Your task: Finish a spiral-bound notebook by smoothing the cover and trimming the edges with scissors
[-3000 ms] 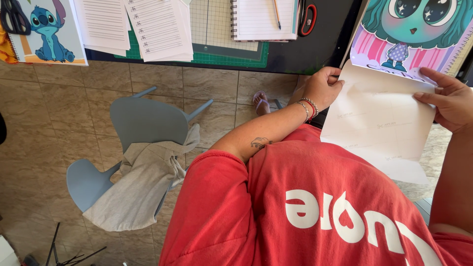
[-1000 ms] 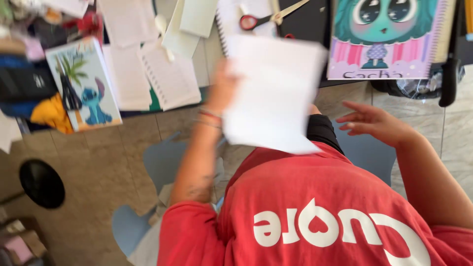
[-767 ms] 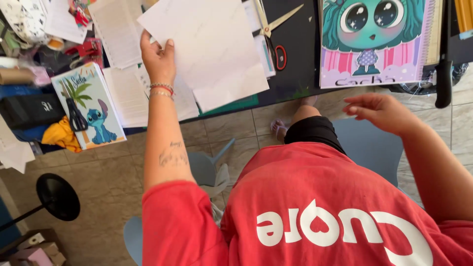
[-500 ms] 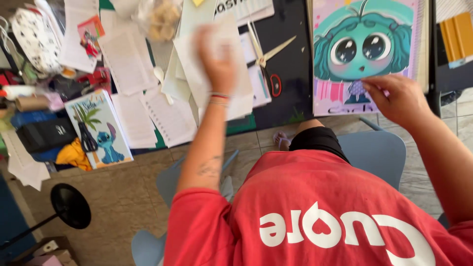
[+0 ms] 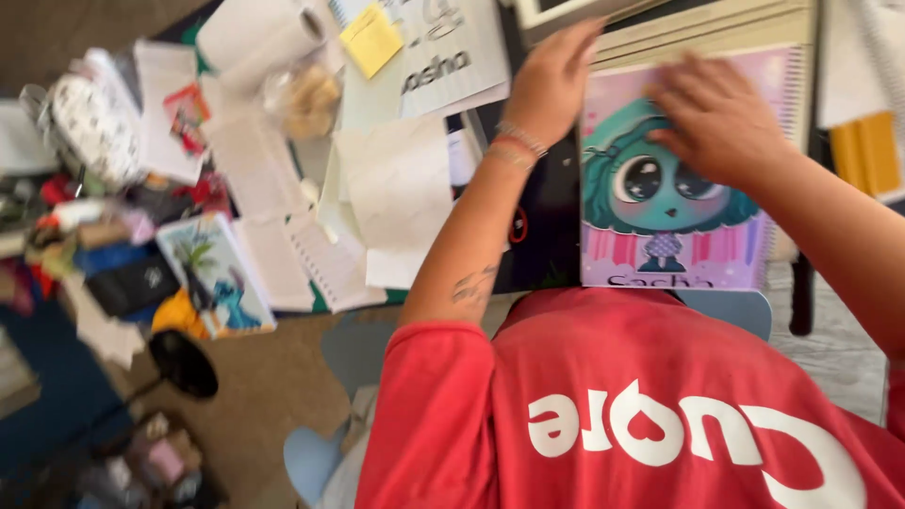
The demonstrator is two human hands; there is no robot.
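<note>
A spiral notebook [image 5: 674,250] with a teal-haired cartoon figure on its pink cover lies on the dark desk in front of me. My left hand [image 5: 551,80] rests on its upper left corner with the fingers stretched out. My right hand [image 5: 716,118] lies flat on the upper part of the cover, fingers apart. A blank white sheet [image 5: 401,193] lies loose on the desk to the left of my left forearm, touched by neither hand. I wear a red shirt with white lettering.
The desk's left side is crowded: lined pages [image 5: 283,254], a notebook with a blue cartoon creature [image 5: 215,273], a paper roll [image 5: 250,33], a yellow sticky pad [image 5: 370,38], a patterned pouch [image 5: 90,123]. Yellow folders [image 5: 872,151] lie far right. A light blue chair [image 5: 316,462] stands on the tiled floor.
My left hand carried the white sheet up and left, laid it on the desk and let go. It then moved right onto the cartoon notebook, where my right hand also landed.
</note>
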